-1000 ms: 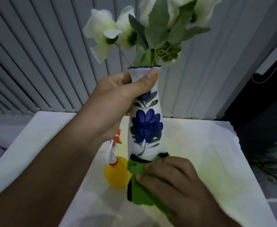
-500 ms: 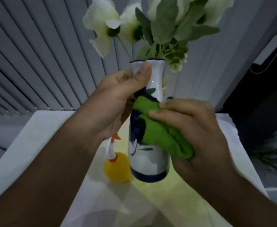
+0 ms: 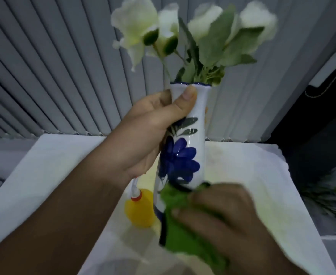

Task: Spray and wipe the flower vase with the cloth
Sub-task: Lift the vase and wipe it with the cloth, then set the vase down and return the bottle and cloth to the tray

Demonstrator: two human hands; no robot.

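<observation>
A white ceramic vase (image 3: 195, 135) painted with a blue flower is held upright above the table. It carries white flowers (image 3: 137, 30) with green leaves. My left hand (image 3: 151, 128) grips its neck, thumb just under the rim. My right hand (image 3: 222, 217) presses a green cloth (image 3: 183, 235) against the bottom of the vase, covering its base. A yellow spray bottle (image 3: 139, 211) with a white and orange nozzle stands on the table behind the vase, partly hidden by my left wrist.
The table (image 3: 54, 165) is covered with a white cloth. Grey vertical blinds (image 3: 54, 76) hang close behind it. To the right is a dark gap with more foliage (image 3: 325, 197) low down beyond the table's edge.
My right hand slid the green cloth from the middle of the vase down to its base, uncovering the blue flower. The vase dropped slightly in view.
</observation>
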